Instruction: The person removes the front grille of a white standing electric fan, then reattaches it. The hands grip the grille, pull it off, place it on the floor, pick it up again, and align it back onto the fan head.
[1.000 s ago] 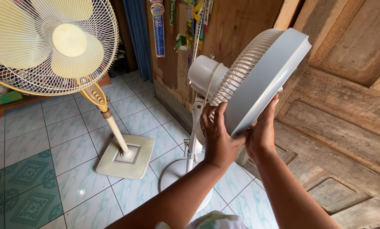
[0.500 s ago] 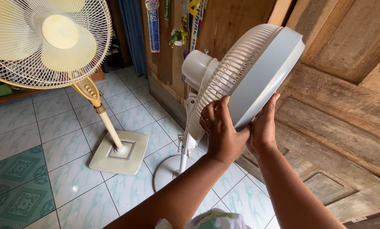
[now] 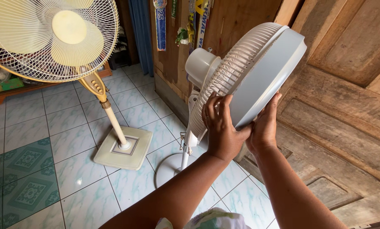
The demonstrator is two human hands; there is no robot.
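At far left stands a cream pedestal fan, its wire cage tilted up over a yellowed pole and a square base resting flat on the pale tiled floor. It is well apart from the hands.

Just right of centre is the white pedestal fan, its round base on the tiles close to the wooden wall. The head is tipped so the ribbed rear grille and the motor housing face left and the smooth grey-white front rim faces right. The plastic looks clean and slightly glossy, the grille ribs fine and closely spaced; the blades are not visible from this angle.

The left hand lies curled against the lower rear grille, fingers spread over the ribs and thumb toward the rim. The right hand cups the lower front edge of the rim, fingers wrapped up over it. Both are partly closed on the cage, pinching it between them.

As a judgement: the thin ribs could flex or snap if the left fingers press hard, and since the grip sits low on a tall stand, a sideways pull could tilt the fan into the wall or rock its base.
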